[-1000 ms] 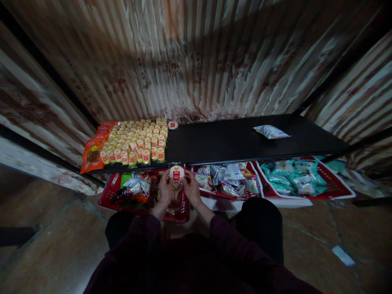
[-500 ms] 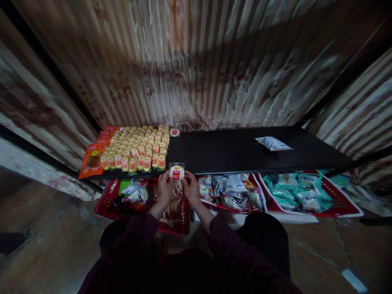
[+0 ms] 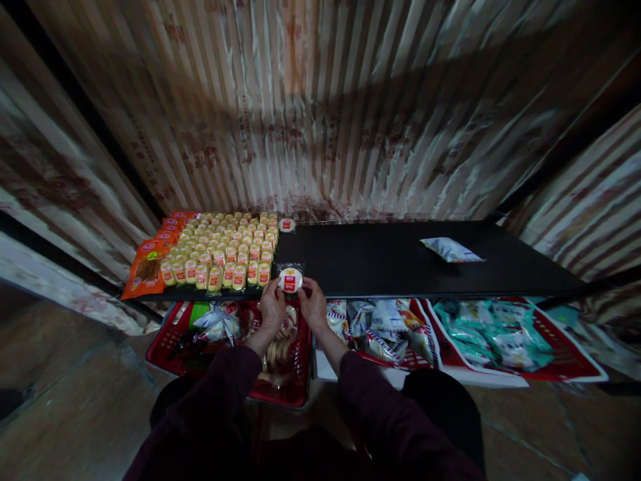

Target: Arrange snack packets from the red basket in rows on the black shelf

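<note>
Between my two hands is a round, pale wrapped snack with a red label, in a clear packet at the front edge of the black shelf. My left hand grips its left side, and my right hand grips its right side. A similar round wrapped snack lies at the back of the shelf. Left of my hands stand close rows of small yellow wrapped cakes, with orange snack packets beside them at the shelf's left end.
One white-and-blue packet lies on the shelf's right part. Below the front edge are red baskets: one with round snacks and mixed packets, one with white packets, one with teal packets. A striped curtain hangs behind.
Both hands have carried the round snack slightly forward over the shelf's front edge. The view has shifted a little, and the things on the shelf stay in place.
</note>
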The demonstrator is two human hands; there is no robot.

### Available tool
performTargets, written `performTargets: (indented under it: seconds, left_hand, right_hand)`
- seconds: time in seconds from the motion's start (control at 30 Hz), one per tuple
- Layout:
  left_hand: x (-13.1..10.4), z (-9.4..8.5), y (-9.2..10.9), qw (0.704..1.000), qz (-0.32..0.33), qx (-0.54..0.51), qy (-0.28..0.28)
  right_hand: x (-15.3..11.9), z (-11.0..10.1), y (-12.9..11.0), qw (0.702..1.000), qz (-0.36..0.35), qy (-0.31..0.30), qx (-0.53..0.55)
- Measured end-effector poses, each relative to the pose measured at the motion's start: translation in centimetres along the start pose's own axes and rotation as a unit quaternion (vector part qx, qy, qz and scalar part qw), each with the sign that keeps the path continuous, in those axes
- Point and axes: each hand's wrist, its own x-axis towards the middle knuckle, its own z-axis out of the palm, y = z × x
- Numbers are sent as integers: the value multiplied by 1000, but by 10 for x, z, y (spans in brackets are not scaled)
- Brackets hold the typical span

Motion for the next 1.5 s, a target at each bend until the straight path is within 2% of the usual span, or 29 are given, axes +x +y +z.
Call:
performTargets:
  seconds: [0.3,0.53,0.7,1.07,1.3,1.5]
  left_hand:
    - [21,21,6,999,-15,-36,8]
    - [39,37,5,1000,-20,-23,8]
    - [54,50,3,999,-10,-31,15]
    - [83,74,9,999,-17,26,23]
    - [99,82,12,996,15,80,29]
    - [115,94,16,993,-9,113,19]
  right_hand:
    - [35,6,5,999,13,6,-46]
    - [59,8,4,998,34,1,-61]
    - [78,13,9,998,9,3,-64]
    - [113,26,11,999,10,6,-33]
    - [132,36,15,1000,20,3,-3]
    - [154,45,21,999,36,7,12]
